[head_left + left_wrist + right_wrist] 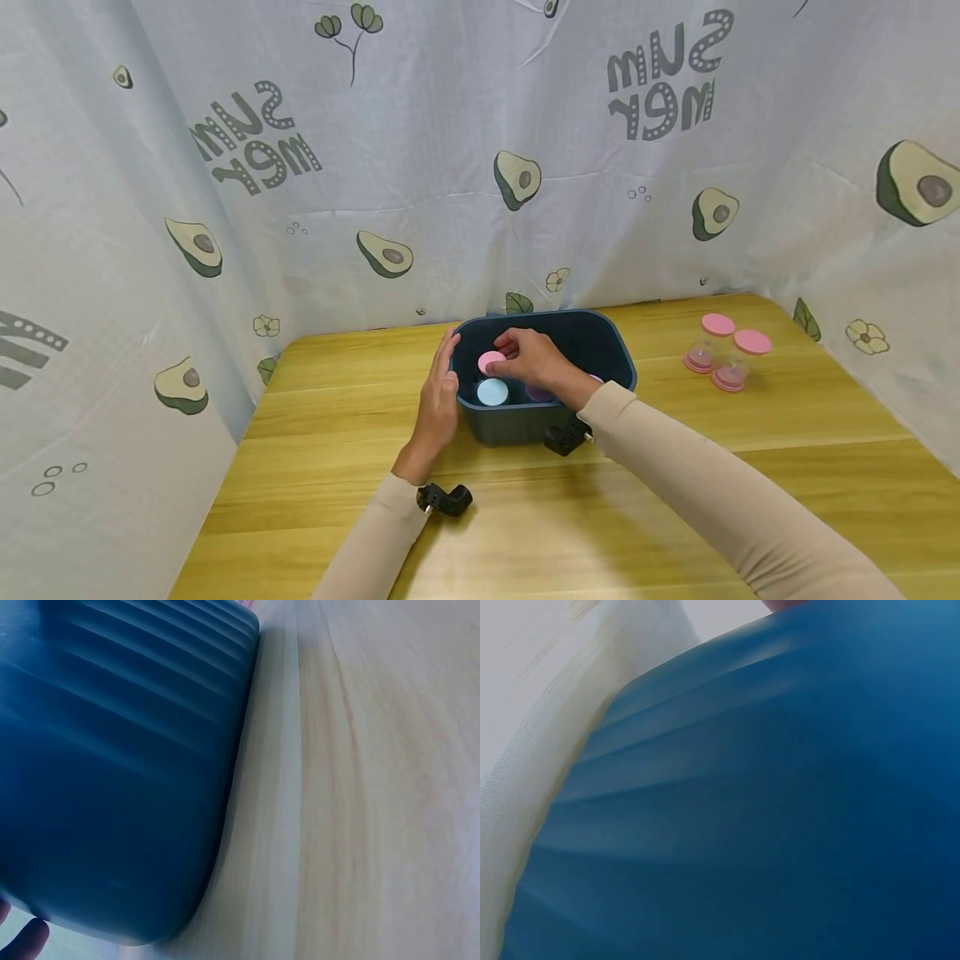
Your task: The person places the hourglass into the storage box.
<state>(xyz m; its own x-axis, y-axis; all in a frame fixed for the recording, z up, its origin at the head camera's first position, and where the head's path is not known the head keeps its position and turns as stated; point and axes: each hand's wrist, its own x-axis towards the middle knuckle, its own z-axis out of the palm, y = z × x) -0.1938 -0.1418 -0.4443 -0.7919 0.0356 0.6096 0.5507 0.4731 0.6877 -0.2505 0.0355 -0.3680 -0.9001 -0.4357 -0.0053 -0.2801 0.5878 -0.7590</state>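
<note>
A dark blue ribbed bin [510,423] stands on the table, its side filling much of both wrist views. My left hand [438,400] lies against its left end with straight fingers; two fingertips show at the corner of the left wrist view. Reaching over the front rim, my right hand [536,360] pinches a pink-capped hourglass [491,362] inside the bin. Only its round cap shows. Just in front of it is a light blue cap [492,392]. Purple caps [538,394] sit partly hidden beneath my right hand and wrist.
Two pink hourglasses [737,361] stand side by side on the wooden table [337,433], right of the bin. A white curtain [450,150] printed with avocados hangs behind the table and along its sides.
</note>
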